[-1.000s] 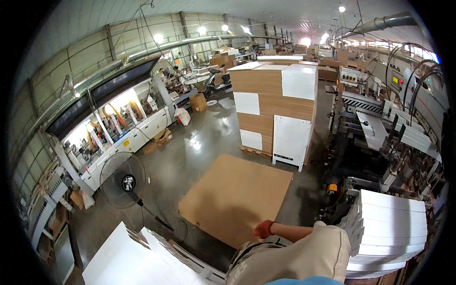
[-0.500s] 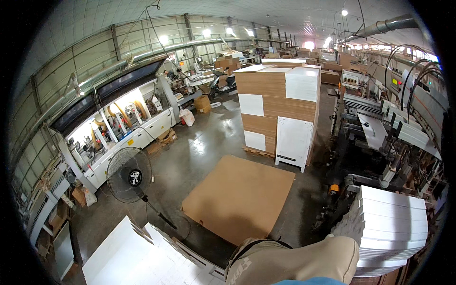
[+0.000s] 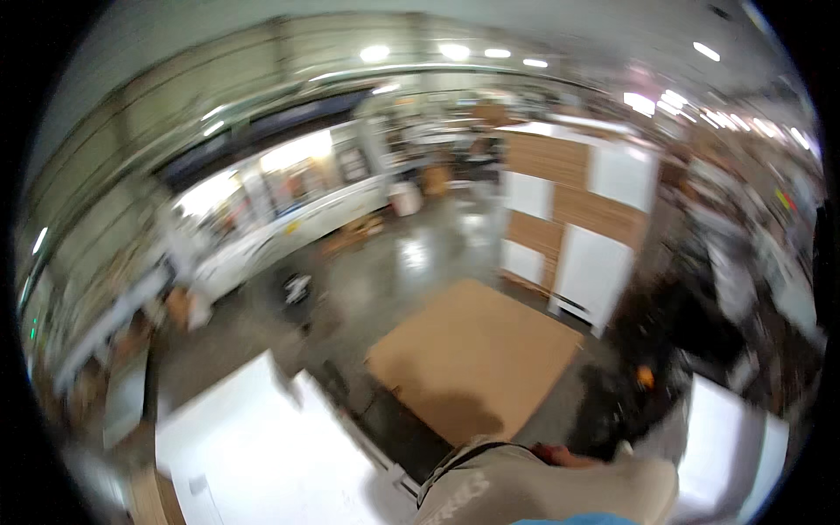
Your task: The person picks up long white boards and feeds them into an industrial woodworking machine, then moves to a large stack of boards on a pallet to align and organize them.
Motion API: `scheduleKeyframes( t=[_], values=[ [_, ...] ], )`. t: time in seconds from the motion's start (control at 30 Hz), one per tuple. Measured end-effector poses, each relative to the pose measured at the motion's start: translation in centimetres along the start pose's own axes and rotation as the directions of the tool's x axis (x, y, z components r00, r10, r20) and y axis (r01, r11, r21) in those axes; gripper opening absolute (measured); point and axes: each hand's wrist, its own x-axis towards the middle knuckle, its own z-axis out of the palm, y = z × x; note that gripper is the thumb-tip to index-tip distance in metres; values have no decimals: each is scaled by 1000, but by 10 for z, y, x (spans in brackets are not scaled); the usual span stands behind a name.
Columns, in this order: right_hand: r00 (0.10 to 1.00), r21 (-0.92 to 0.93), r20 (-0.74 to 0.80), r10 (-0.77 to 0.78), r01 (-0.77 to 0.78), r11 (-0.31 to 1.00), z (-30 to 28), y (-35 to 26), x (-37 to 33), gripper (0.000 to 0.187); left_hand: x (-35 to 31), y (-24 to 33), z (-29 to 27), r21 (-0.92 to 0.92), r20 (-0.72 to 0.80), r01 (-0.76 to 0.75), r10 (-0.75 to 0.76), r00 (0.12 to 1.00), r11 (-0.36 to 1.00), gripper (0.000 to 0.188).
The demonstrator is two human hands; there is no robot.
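Observation:
A smeared patch of skin, seemingly part of my right hand, shows past the far edge of my beige clothing. Its fingers are too blurred and hidden to read. My left hand does not show. Close by on the left lies a stack of white panels. Another white panel stack stands at my right, partly behind the clothing. Ahead, a flat brown sheet lies on the floor.
A tall stack of brown and white boards stands beyond the sheet. At the left are a blurred fan and a long white machine with a raised dark cover. Dark machinery lines the right side.
The view has swung, so the room sits further right and is blurred. Skin now shows past my clothing where none was plain before. The right stack appears lower in the picture.

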Motion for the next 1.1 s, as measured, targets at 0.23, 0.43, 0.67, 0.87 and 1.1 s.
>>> scheduleKeyframes(
  t=[0.23,0.43,0.67,0.87,1.1],
  values=[
    [860,-303,394,-325,-212,-929,103,155,-29,31,-255,-37,-40,48,8,547,-548,837,836,26],
    [964,208,263,-32,-89,-974,160,283,67,33,-407,85,22,-170,-221,904,-909,353,392,26],
    [987,466,159,-3,-78,-881,193,306,108,35,-419,116,57,-242,-348,946,-930,120,213,24],
    [1000,681,19,-22,-29,-732,233,265,123,37,-417,135,60,-148,-522,938,-831,194,312,14],
    [917,769,-319,239,398,-500,269,316,246,33,-273,73,52,69,-654,957,-711,257,282,27]
  ],
)
